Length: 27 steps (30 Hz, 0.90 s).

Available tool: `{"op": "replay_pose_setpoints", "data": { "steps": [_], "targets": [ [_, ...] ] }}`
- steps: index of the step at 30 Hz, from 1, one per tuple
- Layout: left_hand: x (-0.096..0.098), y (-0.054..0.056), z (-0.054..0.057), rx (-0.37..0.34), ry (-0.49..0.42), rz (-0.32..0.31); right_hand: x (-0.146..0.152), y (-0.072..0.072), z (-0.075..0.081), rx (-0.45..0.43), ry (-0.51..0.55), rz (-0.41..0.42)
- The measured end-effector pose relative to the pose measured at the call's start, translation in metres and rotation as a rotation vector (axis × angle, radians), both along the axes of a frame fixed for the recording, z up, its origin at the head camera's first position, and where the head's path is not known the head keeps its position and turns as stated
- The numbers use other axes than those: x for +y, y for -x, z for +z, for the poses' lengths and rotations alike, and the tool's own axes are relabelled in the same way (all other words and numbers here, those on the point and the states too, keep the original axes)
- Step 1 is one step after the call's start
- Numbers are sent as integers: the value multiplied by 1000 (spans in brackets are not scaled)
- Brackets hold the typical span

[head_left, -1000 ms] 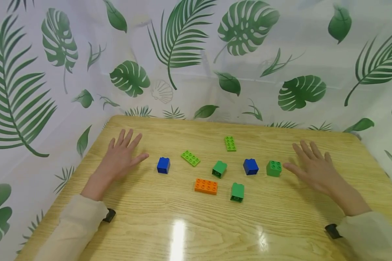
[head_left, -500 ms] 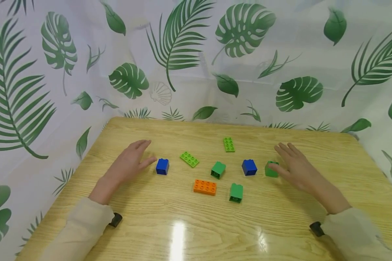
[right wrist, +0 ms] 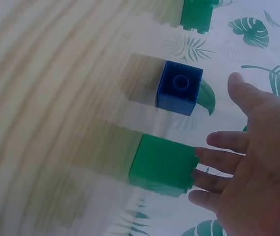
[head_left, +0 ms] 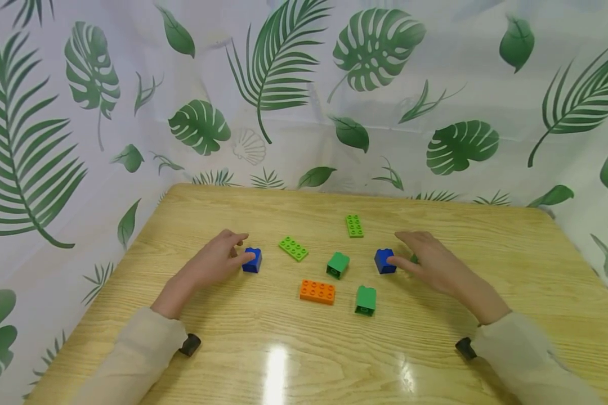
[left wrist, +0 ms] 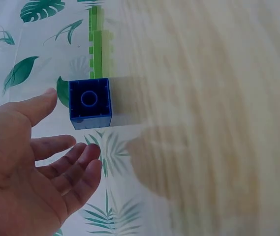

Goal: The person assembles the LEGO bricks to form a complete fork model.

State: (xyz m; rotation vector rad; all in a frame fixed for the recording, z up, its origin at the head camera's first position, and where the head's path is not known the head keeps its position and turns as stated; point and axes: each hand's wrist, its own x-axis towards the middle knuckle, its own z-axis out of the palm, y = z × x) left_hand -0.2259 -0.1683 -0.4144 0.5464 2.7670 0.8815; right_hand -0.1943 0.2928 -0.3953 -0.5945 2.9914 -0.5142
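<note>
My left hand [head_left: 210, 264] hovers at the left blue block [head_left: 252, 266], its thumb overlapping that block in the head view. In the left wrist view a gap shows between the thumb and fingers and the blue block [left wrist: 89, 101]. Over on the right, my right hand [head_left: 436, 267] reaches past a green block [right wrist: 162, 164], which it mostly hides in the head view. Its thumb comes up to the right blue block [head_left: 384, 263]. The right wrist view shows this blue block [right wrist: 180, 86] apart from the thumb, with the fingers loosely extended.
Between the hands lie an orange brick [head_left: 317, 292], two green blocks [head_left: 338, 265] and two flat lime bricks [head_left: 293, 248]. All rest on the wooden table [head_left: 284, 323]. A leaf-patterned cloth [head_left: 294, 129] hangs behind the table.
Both hands have moved inward, the left to the left blue block, the right across the green block to the right blue block. Their fingers have drawn in from a wide spread. The blocks stay put.
</note>
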Motion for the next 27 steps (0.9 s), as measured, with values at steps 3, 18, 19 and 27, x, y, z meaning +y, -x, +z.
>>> {"op": "replay_pose_setpoints", "data": {
  "steps": [3, 18, 19, 27],
  "targets": [
    [2, 2, -2, -41, -4, -13, -4, 3, -2, 5, -6, 17],
    [3, 11, -6, -84, -2, -52, -12, 14, -10, 90, -37, 140],
    [3, 12, -6, -90, -3, -51, -13, 14, -10, 93, -34, 145],
    [6, 13, -5, -131, -2, -45, -14, 16, -9, 50, -40, 138]
  ]
}}
